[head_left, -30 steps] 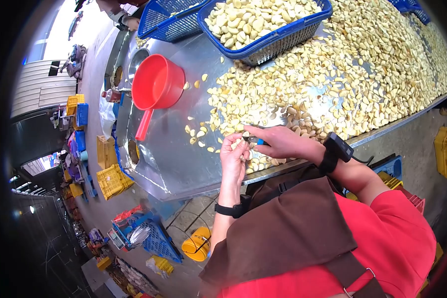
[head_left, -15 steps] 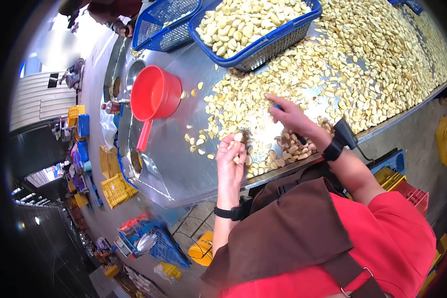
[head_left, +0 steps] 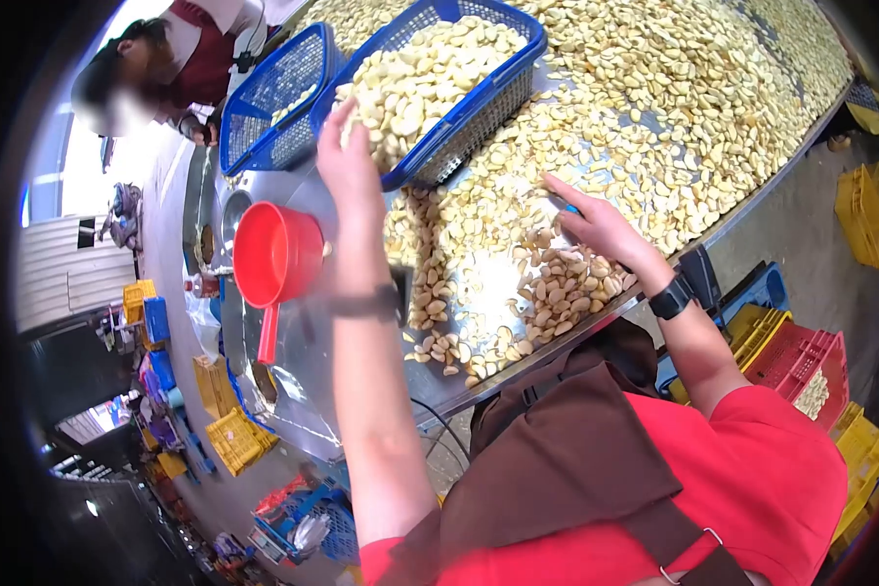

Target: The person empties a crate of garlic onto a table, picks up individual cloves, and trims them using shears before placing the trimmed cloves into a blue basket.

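Left hand [head_left: 352, 166] has swung up from the table's edge to the blue basket [head_left: 488, 114], fingers parted beside its rim; blur hides whether they hold anything. Right hand [head_left: 604, 232] grips a blue-tipped tool [head_left: 569, 209] above pale pieces [head_left: 674, 88] spread over the metal table [head_left: 308, 356]. More pieces fill the basket; a red scoop [head_left: 298, 249] stands nearby.

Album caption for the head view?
Left hand at a blue basket of pale pieces, right hand by loose ones.
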Demonstrator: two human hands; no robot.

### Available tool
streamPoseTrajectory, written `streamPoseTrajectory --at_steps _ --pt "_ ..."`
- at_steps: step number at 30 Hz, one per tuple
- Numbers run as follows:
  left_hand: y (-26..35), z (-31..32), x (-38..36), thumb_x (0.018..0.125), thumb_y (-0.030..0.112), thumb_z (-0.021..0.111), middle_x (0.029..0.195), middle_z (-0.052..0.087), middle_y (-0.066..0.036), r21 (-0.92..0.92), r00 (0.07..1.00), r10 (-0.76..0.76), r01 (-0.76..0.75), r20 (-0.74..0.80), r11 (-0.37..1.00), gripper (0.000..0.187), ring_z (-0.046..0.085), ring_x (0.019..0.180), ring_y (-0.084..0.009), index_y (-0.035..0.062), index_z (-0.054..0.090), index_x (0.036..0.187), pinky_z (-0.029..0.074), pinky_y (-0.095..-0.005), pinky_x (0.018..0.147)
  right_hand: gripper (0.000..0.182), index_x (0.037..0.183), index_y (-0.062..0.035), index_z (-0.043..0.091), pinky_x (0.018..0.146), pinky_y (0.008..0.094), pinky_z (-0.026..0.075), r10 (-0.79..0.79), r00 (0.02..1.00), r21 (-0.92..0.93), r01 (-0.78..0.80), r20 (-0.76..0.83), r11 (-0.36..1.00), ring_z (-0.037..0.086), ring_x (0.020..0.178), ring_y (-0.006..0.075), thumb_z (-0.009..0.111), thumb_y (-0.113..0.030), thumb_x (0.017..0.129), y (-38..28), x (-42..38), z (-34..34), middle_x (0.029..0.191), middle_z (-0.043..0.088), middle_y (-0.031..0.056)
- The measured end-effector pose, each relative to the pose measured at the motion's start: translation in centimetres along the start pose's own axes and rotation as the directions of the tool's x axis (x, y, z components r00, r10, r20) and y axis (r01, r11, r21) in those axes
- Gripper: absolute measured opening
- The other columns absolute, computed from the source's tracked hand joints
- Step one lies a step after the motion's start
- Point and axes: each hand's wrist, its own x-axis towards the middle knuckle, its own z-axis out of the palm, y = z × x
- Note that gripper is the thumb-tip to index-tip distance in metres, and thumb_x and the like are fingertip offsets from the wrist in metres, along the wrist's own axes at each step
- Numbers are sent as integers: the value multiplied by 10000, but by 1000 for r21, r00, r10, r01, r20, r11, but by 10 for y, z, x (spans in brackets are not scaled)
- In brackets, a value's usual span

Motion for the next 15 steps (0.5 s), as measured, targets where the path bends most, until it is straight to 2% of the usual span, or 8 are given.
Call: streamPoseTrajectory --at_steps 1,2,4,6,8,10,14,15 --pt "-20 1 -12 823 50 546 1070 607 -123 361 987 163 -146 -16 921 209 564 986 -212 21 646 1005 426 -300 880 562 1423 -212 358 699 248 475 77 997 6 -77 7 997 551 714 107 520 -134 890 1 -5 -10 1119 631 104" --pt "-23 11 -38 800 39 564 997 611 -116 483 978 193 -207 80 851 161 579 920 -218 41 654 933 455 -317 818 555 1419 -197 362 762 267 477 -77 990 -2 77 -117 997 584 801 135 529 -157 892 10 -9 -13 1103 632 119" --pt "-43 34 -94 791 25 569 865 565 -128 401 886 270 -419 376 815 108 562 835 -271 45 627 880 469 -364 737 536 1398 -150 390 828 292 471 86 995 50 -84 -47 995 609 892 176 543 -181 885 16 -10 -29 1134 620 126" --pt "-58 50 -137 754 -39 539 936 529 -163 591 770 -67 -428 635 684 167 556 884 -331 42 614 879 487 -410 755 524 1377 -143 413 798 339 482 -22 985 -20 19 -168 1000 619 869 254 549 -217 876 44 -1 -24 1055 636 159" --pt "-100 48 -165 726 -42 557 945 522 -181 582 663 -132 -522 737 624 185 551 932 -340 30 607 889 487 -426 776 515 1318 -88 468 772 383 494 -29 986 -147 4 -167 989 629 845 331 563 -280 850 37 10 -30 961 648 209" --pt "-99 44 -177 706 -47 564 969 536 -179 579 692 -100 -505 714 641 227 567 907 -344 21 601 919 496 -428 750 521 1308 -77 471 756 391 497 164 986 -66 -167 -39 984 634 806 332 555 -293 841 0 16 -41 918 648 211" --pt "-104 24 -183 721 -49 560 1016 550 -178 651 708 -229 -407 668 640 269 586 807 -355 26 593 977 509 -400 699 506 1319 -73 431 726 440 499 110 985 -309 -147 -135 940 633 814 347 502 -258 853 -16 50 -23 887 647 211" --pt "-112 17 -185 756 -41 547 940 576 -148 636 812 -263 -164 522 754 243 589 732 -292 30 589 985 503 -378 638 488 1310 -67 423 733 450 504 -42 988 -402 -22 -149 915 629 833 363 485 -223 852 7 66 -1 943 626 231"
